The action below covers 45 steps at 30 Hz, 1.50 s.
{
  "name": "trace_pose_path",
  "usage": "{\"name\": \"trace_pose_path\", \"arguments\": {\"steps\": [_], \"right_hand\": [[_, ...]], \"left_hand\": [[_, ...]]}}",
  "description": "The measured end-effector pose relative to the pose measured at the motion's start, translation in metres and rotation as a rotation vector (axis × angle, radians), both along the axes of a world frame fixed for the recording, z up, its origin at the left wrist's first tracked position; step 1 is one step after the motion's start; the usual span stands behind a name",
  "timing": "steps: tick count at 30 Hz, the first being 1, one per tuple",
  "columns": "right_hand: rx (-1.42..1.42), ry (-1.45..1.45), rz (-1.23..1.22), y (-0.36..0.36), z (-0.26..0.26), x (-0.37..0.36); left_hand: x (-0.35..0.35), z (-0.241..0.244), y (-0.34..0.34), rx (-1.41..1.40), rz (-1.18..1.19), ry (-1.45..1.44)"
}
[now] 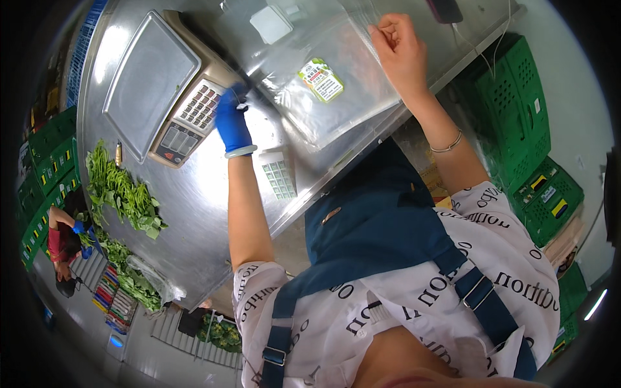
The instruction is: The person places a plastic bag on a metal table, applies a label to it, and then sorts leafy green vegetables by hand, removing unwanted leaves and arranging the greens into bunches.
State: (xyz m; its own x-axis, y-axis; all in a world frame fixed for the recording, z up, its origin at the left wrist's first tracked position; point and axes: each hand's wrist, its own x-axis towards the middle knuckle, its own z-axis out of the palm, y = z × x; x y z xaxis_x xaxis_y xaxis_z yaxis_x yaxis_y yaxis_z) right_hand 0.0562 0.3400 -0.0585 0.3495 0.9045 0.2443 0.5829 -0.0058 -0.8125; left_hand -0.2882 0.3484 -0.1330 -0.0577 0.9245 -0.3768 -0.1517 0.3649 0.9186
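Note:
My left hand, in a blue glove with a pale bangle at the wrist, is beside the keypad of a weighing scale. Its fingers are blurred, with a small white bit by them. My bare right hand has curled fingers at the edge of a stack of clear plastic bags; whether it pinches the film is unclear. A green and white printed label lies on or in the top bag. A sheet or roll of small green and white stickers stands near the metal table's front edge.
Leafy greens lie left, with more greens beside plastic film beyond. White cards and a phone with a cable are at the far side. Green crates stand right. A co-worker in blue gloves is far left.

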Motion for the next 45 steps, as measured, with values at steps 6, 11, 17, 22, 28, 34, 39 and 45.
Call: {"name": "trace_pose_path", "arguments": {"steps": [6, 11, 17, 22, 28, 34, 39, 45], "right_hand": [[-0.17, -0.08, 0.481, -0.037, -0.03, -0.024], [-0.299, 0.085, 0.71, -0.068, -0.035, -0.075], [-0.476, 0.487, 0.846, -0.079, -0.014, -0.109], [-0.51, 0.601, 0.745, -0.073, -0.02, -0.103], [-0.381, 0.301, 0.805, -0.069, -0.008, -0.087], [-0.427, 0.027, 1.019, -0.041, 0.016, -0.079], [-0.153, -0.099, 0.963, -0.046, -0.009, -0.078], [-0.27, 0.36, 0.345, -0.025, -0.052, -0.036]], "left_hand": [[-0.05, 0.033, -0.05, 0.068, -0.427, 0.286], [-0.057, 0.008, -0.128, -0.081, -0.671, 0.339], [0.015, 0.063, -0.105, -0.153, -0.423, 0.086], [0.043, 0.09, -0.098, -0.214, -0.164, -0.045], [0.052, 0.083, -0.106, -0.13, -0.123, 0.005], [0.056, 0.087, -0.103, -0.14, -0.353, 0.146], [0.062, 0.09, -0.102, -0.248, -0.449, -0.017], [0.014, 0.043, -0.117, -0.354, -0.447, 0.164]]}}
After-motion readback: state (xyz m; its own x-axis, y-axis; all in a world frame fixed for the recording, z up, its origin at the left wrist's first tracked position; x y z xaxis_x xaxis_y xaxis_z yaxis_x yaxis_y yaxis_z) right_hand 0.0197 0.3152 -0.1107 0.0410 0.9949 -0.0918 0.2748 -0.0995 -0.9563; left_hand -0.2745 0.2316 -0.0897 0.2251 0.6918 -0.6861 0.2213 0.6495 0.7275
